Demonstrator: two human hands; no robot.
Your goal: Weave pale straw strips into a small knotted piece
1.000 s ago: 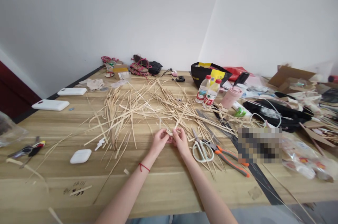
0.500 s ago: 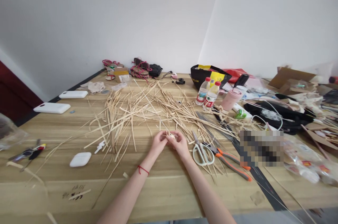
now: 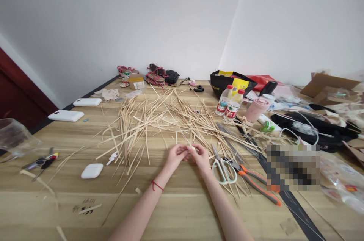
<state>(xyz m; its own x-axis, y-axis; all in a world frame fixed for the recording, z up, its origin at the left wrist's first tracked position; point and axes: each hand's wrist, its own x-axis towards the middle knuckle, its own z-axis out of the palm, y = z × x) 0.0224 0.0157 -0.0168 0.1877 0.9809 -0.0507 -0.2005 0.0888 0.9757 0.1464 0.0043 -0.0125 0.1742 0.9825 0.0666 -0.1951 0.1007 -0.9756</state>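
Note:
My left hand and my right hand meet over the near middle of the table, fingertips pinched together. Between them is a small pale piece, seemingly of straw strip; its shape is mostly covered by fingers. One long, thin whitish strip runs from the fingertips up and away to the left. Loose straw strips lie in a wide heap just beyond both hands. Close to my right hand rest scissors with pale handles and orange-handled pliers.
Two bottles, a pink cup and a black-yellow bag stand at the back right. On the left lie a white earphone case, white power banks and small tools. A dark strip crosses the table's right side.
The whole view has shifted, so table items appear slightly farther right and lower. Both hands stay together on the small pale piece, with only slight finger movement.

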